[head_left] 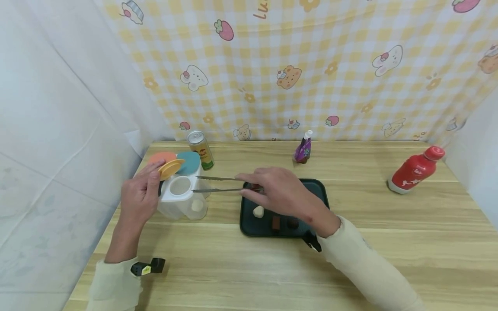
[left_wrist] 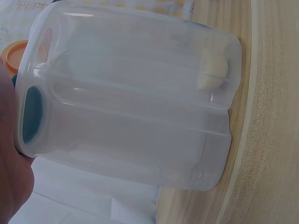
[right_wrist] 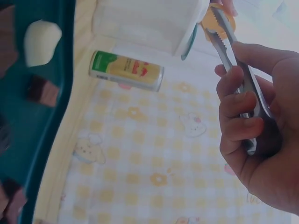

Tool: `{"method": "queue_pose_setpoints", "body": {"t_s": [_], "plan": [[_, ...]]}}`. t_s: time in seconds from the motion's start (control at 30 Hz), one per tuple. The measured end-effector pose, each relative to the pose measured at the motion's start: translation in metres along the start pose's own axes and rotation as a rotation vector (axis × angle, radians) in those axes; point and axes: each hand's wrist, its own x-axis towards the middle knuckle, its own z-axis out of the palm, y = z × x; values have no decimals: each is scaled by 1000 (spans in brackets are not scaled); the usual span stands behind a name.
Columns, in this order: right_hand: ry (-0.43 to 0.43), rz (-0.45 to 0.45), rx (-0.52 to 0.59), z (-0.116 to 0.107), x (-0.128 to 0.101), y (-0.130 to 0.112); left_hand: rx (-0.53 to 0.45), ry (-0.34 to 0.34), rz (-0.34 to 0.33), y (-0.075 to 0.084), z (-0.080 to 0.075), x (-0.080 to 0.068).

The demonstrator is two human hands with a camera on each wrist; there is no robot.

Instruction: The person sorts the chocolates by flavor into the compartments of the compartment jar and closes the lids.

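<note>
Left hand (head_left: 139, 196) at left side of clear three-compartment container (head_left: 180, 196) near table's (head_left: 233, 268) left edge, fingers curled around yellow lid (head_left: 171, 168), tilted up over open compartment. Right hand (head_left: 278, 190) above dark green tray (head_left: 323, 192), fingers gripping metal tongs (head_left: 218, 184); tips slightly parted, empty, over container. White piece (head_left: 258, 211) and brown pieces (head_left: 276, 223) on tray.

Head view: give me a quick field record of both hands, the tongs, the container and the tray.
left hand: holds the yellow lid open, beside the container
right hand: grips the tongs
tongs: tips apart over the open compartment, nothing seen between them
container: white, one pale piece inside
tray: dark green, one white and two brown pieces
</note>
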Motion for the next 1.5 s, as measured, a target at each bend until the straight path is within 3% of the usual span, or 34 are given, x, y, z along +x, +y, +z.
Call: {"method": "queue_pose_setpoints", "body": {"t_s": [0.4, 0.77, 1.0, 1.5], "plan": [[-106, 105, -37, 4, -51, 23, 1, 17, 21, -2, 1, -1], [-177, 173, -59, 2, -82, 40, 6, 16, 23, -1, 1, -1], [-229, 205, -96, -2, -94, 48, 11, 11, 28, 0, 1, -1], [-233, 220, -82, -4, -101, 50, 7, 13, 24, -2, 2, -2]]}}
